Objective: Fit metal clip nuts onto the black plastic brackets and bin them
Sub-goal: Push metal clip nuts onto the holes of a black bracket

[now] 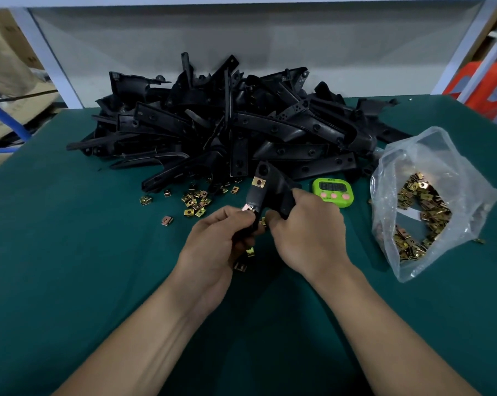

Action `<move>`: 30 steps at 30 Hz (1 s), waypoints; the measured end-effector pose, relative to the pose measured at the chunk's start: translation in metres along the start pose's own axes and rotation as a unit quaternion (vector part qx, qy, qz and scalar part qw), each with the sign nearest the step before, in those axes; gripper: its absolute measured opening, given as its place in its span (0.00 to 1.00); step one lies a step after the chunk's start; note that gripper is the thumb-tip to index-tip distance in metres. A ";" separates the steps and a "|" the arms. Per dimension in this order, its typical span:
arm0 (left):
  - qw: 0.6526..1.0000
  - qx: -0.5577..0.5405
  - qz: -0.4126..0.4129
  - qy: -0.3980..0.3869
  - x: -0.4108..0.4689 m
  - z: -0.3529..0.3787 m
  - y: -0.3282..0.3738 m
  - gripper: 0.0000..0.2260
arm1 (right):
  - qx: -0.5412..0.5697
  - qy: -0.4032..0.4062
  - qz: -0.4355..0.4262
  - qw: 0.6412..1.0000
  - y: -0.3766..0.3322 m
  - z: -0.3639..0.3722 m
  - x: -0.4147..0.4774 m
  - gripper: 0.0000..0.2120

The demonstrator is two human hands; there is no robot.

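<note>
Fingers (236, 217) of the left hand (213, 244) are curled round the near end of one black bracket (270, 190). Thumb and forefinger pinch a clip nut (248, 207) seated on its edge. Right hand (310, 235): its fingers (303, 195) are wrapped over the bracket's other limb. The part is held just above the green mat (70, 252), mid-bench. Both hands cover the bracket's near end.

A second clip nut (258, 182) sits fitted higher on the same bracket, hole facing up. A third brass piece (263, 222) shows between the two hands, mostly hidden; cannot tell whether it is on the bracket. Two more clips (250, 252) show under the left palm; held or lying on the mat, cannot tell.

Beyond the hands, to the left: loose clip nuts (196, 201) scattered on the mat, roughly twenty, some overlapping, so no exact count. Just right of the held bracket: one green timer (333, 192) with three pink buttons; display digits and the small print above them too blurred to read. Further right: one clear plastic bag (413, 155), mouth open, holding clip nuts too many and too jumbled to count.

Farthest: heap of black brackets (270, 127), dozens, tangled, not countable, lying against a grey back panel (241, 38).
</note>
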State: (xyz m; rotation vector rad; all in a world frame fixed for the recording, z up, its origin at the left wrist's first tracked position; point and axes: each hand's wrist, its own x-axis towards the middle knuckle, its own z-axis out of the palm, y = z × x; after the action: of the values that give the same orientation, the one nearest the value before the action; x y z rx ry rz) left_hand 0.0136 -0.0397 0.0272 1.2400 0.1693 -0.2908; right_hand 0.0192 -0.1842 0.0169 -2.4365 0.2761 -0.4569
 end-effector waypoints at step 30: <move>0.991 0.119 0.052 -0.018 0.010 -0.013 0.007 0.15 | 0.098 -0.146 0.030 0.984 0.019 0.002 0.013 0.15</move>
State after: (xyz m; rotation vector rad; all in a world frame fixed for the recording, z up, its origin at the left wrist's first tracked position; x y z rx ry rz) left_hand 0.0258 -0.0269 0.0270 1.4745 0.0373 -0.2475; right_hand 0.0306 -0.2021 0.0067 -2.2577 0.1686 -0.0906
